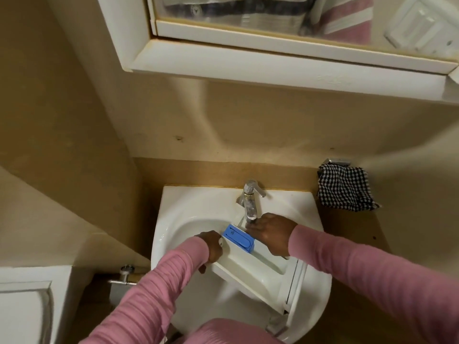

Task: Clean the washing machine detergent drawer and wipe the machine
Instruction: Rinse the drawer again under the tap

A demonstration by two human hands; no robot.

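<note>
Over the basin: a white detergent drawer (250, 271) lies slantwise in the white sink (188, 214), its far end under the tap and its front panel toward 5 o'clock by the rim.
Surroundings: a chrome tap (250, 199) stands at 12 o'clock of the bowl; a black-and-white checked cloth (345, 191) hangs from a metal holder on the wall at 2 o'clock; a mirrored cabinet (273, 58) juts out overhead; a chrome valve (125, 275) sticks from the wall at 8 o'clock, beside a white fixture (27, 304).
In the way: the tap spout hangs right above the drawer's far end, close to the right hand's fingers.
Drawer look: white plastic, long and open-topped, with a blue insert (239, 238) seated at the far end; the near compartment looks bare.
Writing: small marks show on the blue insert, too blurred to read.
Left hand (211, 247): clasped on the drawer's left edge, beside the blue insert.
Right hand (269, 235): laid on the drawer's right side under the spout; whether the fingers grip I cannot tell.
Sleeves: pink ribbed sleeves (372, 274) cover both forearms.
</note>
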